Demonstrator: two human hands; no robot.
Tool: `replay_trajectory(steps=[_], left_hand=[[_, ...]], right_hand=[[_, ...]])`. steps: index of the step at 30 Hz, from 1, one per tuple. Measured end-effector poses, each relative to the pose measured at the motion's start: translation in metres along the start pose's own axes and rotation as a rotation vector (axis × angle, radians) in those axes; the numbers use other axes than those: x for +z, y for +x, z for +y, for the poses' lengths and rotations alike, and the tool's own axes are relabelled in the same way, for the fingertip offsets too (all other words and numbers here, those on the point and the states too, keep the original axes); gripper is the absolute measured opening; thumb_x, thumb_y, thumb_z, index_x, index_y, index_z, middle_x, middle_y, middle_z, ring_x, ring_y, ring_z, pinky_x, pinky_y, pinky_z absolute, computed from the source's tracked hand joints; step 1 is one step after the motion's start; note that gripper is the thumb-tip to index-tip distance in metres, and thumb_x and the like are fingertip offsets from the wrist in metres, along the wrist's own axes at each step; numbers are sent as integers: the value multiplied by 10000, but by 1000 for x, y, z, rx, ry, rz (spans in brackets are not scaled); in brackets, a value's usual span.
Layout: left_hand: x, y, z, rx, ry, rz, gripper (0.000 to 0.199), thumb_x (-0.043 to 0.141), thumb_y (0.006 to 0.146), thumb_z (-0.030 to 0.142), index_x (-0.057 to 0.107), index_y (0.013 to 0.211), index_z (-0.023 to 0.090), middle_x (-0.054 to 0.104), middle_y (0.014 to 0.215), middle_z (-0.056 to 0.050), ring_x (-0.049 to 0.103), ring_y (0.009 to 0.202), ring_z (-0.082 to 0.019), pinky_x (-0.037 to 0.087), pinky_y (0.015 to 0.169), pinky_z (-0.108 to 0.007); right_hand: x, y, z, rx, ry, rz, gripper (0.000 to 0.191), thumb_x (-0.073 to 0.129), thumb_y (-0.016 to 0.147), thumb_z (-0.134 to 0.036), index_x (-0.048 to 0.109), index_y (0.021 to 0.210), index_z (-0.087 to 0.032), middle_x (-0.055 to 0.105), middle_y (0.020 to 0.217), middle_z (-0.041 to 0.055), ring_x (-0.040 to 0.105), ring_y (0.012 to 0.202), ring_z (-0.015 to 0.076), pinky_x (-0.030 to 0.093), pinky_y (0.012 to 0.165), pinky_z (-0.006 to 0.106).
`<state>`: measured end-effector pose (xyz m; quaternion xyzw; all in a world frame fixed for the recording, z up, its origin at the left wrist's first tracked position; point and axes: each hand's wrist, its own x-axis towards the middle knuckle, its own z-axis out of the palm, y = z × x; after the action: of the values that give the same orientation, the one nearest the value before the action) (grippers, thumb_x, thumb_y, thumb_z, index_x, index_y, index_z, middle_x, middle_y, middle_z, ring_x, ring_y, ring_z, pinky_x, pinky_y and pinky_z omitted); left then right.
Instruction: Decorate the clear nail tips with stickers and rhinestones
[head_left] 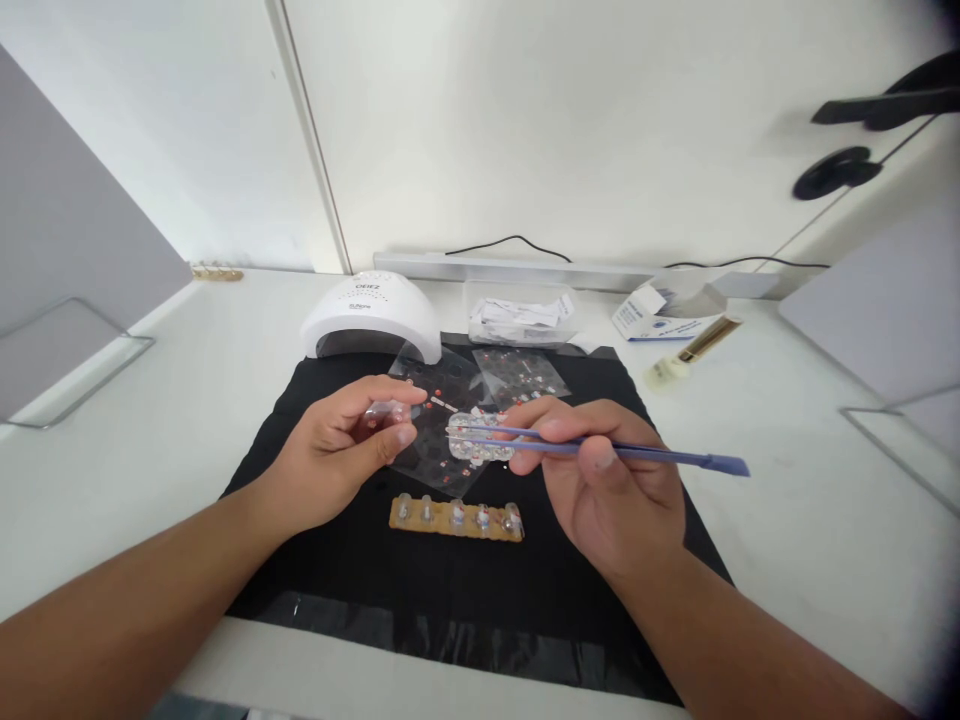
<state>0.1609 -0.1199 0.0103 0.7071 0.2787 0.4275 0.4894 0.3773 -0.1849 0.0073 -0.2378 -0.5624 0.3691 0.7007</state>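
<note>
My left hand [341,450] is closed around a small clear plastic piece [386,412] with reddish bits showing in it; what exactly it is stays unclear. In my right hand [615,480] are purple tweezers [645,452], pinched between thumb and fingers. Their thin tips point left, over a small clear box [484,450] of tiny charms; I cannot tell if anything is between the tips. In front of both hands, several decorated press-on nails [458,514] stand in a row on a yellowish strip [442,530]. Clear plastic sheets [439,470] with small red and white charms lie behind.
A black mat [360,580] covers the middle of the white table [795,460]. Along the back are a white nail lamp [367,305], a clear tray [521,325] of paper packets and an opened carton [667,315]. A gold-capped bottle [694,350] lies at the right.
</note>
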Motion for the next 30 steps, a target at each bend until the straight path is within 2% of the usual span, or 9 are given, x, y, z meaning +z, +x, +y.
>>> replay_trajectory(steps=[5, 8, 11, 13, 15, 17, 20, 25, 30], left_hand=[[2, 0, 4, 41, 41, 66, 191, 643, 870, 181, 671, 1037, 269, 595, 836, 22, 521, 590, -60, 456, 539, -194], [-7, 7, 3, -7, 160, 174, 143, 634, 863, 226, 645, 1006, 228, 558, 714, 33, 520, 581, -85, 458, 564, -221], [-27, 20, -4, -199, 423, 212, 243, 606, 852, 301, 609, 1083, 222, 568, 743, 19, 531, 590, -125, 454, 570, -266], [-42, 27, -10, -329, 714, 114, 319, 587, 840, 340, 602, 1139, 230, 593, 809, -5, 557, 628, -168, 472, 610, -322], [-53, 32, -15, -348, 963, 78, 404, 588, 821, 370, 591, 1197, 223, 605, 948, -51, 601, 760, -231, 502, 735, -414], [-56, 34, -17, -286, 1090, 110, 498, 589, 816, 393, 555, 1278, 209, 559, 1130, -104, 594, 969, -305, 477, 894, -505], [-52, 32, -19, -186, 1084, 145, 564, 591, 822, 402, 508, 1346, 211, 472, 1267, -126, 507, 1174, -353, 429, 1012, -543], [-44, 30, -24, -137, 993, 60, 549, 579, 834, 410, 511, 1339, 204, 469, 1283, -104, 498, 1206, -314, 416, 1063, -512], [-45, 32, -25, -97, 977, 46, 503, 558, 856, 409, 529, 1305, 184, 500, 1262, -102, 472, 1240, -299, 386, 1092, -501]], right_hand=[[1, 2, 0, -34, -43, 9, 172, 606, 990, -345, 733, 972, -231, 662, 710, 40, 644, 899, 262, 509, 809, 424], [-3, 4, 2, -66, -153, 135, 169, 614, 978, -375, 725, 927, -259, 649, 710, 27, 633, 813, 249, 508, 799, 427], [-12, 7, 6, -83, -233, 287, 152, 596, 982, -368, 701, 923, -275, 642, 752, 13, 608, 695, 213, 506, 802, 420], [-18, 9, 10, -107, -256, 348, 152, 574, 991, -349, 687, 931, -266, 635, 742, 7, 611, 691, 208, 504, 796, 409], [-22, 11, 14, -120, -254, 374, 153, 564, 992, -331, 677, 929, -250, 625, 723, 2, 621, 712, 209, 496, 791, 399], [-25, 11, 18, -104, -248, 380, 154, 561, 990, -333, 669, 930, -240, 615, 726, -3, 617, 718, 203, 487, 793, 390], [-26, 11, 23, -68, -259, 387, 159, 569, 980, -356, 657, 926, -236, 604, 765, -10, 603, 715, 183, 473, 800, 374], [-30, 11, 29, -63, -256, 390, 150, 568, 980, -361, 646, 955, -236, 603, 779, -18, 601, 747, 169, 459, 788, 338], [-36, 13, 32, -68, -277, 404, 167, 574, 975, -382, 645, 980, -231, 623, 849, -5, 618, 794, 172, 470, 805, 342]])
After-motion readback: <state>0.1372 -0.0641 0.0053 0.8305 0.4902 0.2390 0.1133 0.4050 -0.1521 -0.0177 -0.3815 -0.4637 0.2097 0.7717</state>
